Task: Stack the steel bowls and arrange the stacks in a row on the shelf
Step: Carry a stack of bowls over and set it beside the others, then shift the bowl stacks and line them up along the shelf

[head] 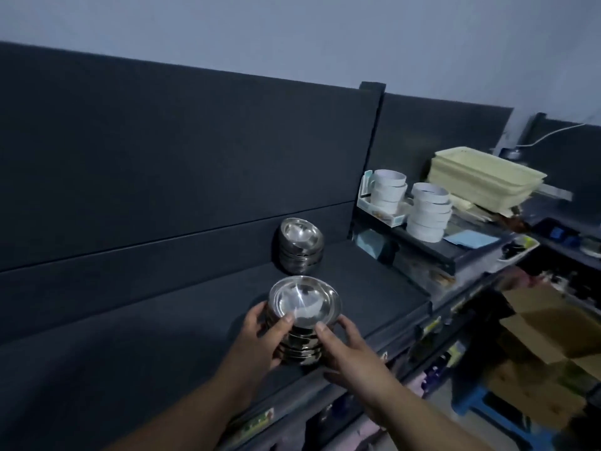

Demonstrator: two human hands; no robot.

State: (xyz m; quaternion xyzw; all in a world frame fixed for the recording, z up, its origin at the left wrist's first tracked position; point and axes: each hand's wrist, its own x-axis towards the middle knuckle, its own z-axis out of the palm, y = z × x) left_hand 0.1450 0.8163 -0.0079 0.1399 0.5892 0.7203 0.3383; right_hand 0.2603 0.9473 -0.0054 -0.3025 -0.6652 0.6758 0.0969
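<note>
A stack of several steel bowls (304, 307) stands near the front edge of the dark shelf (182, 333). My left hand (263, 336) grips its left side, thumb on the top bowl's rim. My right hand (344, 346) grips the right side, thumb also at the rim. A second stack of steel bowls (300, 244) stands further back against the shelf's back panel, its top bowl tilted.
To the right, a higher shelf carries two stacks of white cups (388, 190) (427, 211) and stacked cream plastic trays (484, 177). Cardboard boxes (549, 323) and a blue stool (500, 415) sit on the floor at right. The shelf stretches bare to the left.
</note>
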